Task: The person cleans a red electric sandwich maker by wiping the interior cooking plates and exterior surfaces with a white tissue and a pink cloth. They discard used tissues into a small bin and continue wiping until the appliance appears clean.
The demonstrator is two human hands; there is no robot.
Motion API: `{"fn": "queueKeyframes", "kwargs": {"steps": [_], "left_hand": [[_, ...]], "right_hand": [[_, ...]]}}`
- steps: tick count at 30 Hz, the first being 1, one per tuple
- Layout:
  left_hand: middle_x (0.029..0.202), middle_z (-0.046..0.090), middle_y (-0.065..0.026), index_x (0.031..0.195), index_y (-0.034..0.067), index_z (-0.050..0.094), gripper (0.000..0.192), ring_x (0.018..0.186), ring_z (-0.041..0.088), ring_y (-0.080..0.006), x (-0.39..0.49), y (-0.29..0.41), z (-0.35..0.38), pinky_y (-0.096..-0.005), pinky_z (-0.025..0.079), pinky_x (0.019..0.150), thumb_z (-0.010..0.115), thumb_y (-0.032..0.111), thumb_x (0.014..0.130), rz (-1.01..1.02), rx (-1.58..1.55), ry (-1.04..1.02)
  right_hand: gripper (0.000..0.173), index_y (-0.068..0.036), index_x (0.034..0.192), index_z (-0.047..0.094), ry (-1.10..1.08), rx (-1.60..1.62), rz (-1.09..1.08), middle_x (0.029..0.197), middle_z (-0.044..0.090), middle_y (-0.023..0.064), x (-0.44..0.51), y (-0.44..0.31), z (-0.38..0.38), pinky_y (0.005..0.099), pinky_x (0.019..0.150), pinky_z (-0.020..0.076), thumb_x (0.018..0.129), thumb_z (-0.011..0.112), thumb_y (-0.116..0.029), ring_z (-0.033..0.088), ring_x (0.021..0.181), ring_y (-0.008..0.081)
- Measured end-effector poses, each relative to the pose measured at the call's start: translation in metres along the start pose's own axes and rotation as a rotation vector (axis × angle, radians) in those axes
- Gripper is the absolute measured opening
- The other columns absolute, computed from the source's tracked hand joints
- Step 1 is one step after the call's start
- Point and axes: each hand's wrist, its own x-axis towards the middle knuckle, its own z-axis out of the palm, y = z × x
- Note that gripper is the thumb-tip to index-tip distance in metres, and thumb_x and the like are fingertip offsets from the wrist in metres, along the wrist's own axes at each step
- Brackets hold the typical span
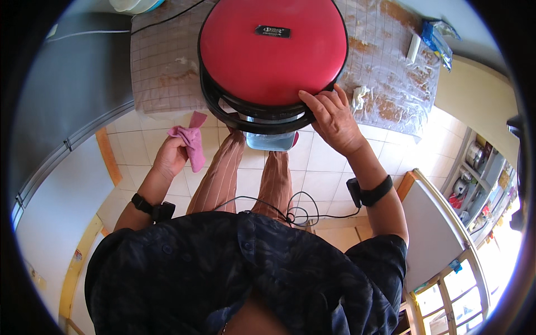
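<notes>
A pink cloth (190, 140), bunched and twisted, is held in my left hand (171, 157), off to the left of the table. My right hand (335, 121) grips the front right edge of a round electric baking pan (272, 63), its fingers over the black rim and its thumb side hidden. The pan has a glossy red lid with a dark label that bears writing. A curved black handle (255, 125) juts out at its front. Below that handle, a bluish see-through plastic tub (270, 141) shows in part; what supports it is hidden.
The pan stands on a table (165, 79) under a wrinkled clear plastic cover. On the table's right are a crumpled white tissue (359, 98) and a blue packet (437, 42). A black power cord (167, 19) runs at the back left. A grey cabinet (79, 75) flanks the left.
</notes>
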Motion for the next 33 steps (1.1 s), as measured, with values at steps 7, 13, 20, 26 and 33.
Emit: {"fn": "queueKeyframes", "kwargs": {"steps": [7, 13, 20, 26, 33], "left_hand": [[0.106, 0.061, -0.0052, 0.108, 0.009, 0.055, 0.033, 0.100, 0.058, -0.0214, -0.011, -0.021, 0.028, -0.0370, 0.048, 0.091, 0.052, -0.002, 0.077, -0.066, 0.052, 0.084], [0.104, 0.062, -0.0057, 0.107, 0.007, 0.055, 0.030, 0.099, 0.059, -0.0214, -0.010, -0.038, 0.042, -0.0370, 0.049, 0.091, 0.052, -0.002, 0.078, -0.092, 0.121, 0.014], [0.106, 0.063, -0.0074, 0.107, 0.006, 0.056, 0.031, 0.101, 0.060, -0.0228, -0.009, -0.057, 0.055, -0.0390, 0.049, 0.093, 0.052, -0.002, 0.077, -0.142, 0.186, 0.006], [0.107, 0.061, -0.0073, 0.107, 0.007, 0.053, 0.033, 0.102, 0.059, -0.0232, -0.013, -0.075, 0.062, -0.0388, 0.048, 0.094, 0.052, -0.003, 0.076, -0.193, 0.226, -0.001], [0.105, 0.060, -0.0064, 0.105, 0.007, 0.055, 0.034, 0.101, 0.059, -0.0221, -0.012, -0.099, 0.077, -0.0374, 0.048, 0.094, 0.052, -0.004, 0.073, -0.226, 0.292, -0.037]], "right_hand": [[0.065, -0.017, 0.144, 0.043, -0.011, -0.030, 0.030, 0.108, 0.062, 0.0021, -0.017, 0.018, 0.043, 0.0519, 0.112, 0.0296, 0.083, 0.062, -0.002, 0.058, 0.110, 0.0207], [0.058, -0.017, 0.140, 0.046, 0.095, -0.006, 0.081, 0.112, 0.061, 0.0061, -0.027, 0.023, 0.063, 0.0462, 0.110, 0.0345, 0.085, 0.058, -0.002, 0.057, 0.111, 0.0246], [0.046, -0.015, 0.124, 0.060, 0.327, 0.272, 0.353, 0.115, 0.061, 0.0092, -0.081, 0.017, 0.076, 0.0403, 0.095, 0.0473, 0.079, 0.063, -0.004, 0.057, 0.111, 0.0293], [0.029, -0.006, 0.110, 0.066, 0.666, 0.416, 0.894, 0.096, 0.066, 0.0106, -0.121, 0.075, 0.092, 0.0332, 0.068, 0.0518, 0.081, 0.072, -0.008, 0.064, 0.071, 0.0215], [0.030, -0.011, 0.108, 0.067, 0.771, 0.272, 1.078, 0.100, 0.066, 0.0105, -0.120, 0.131, 0.116, 0.0375, 0.073, 0.0522, 0.078, 0.075, -0.014, 0.065, 0.078, 0.0263]]}}
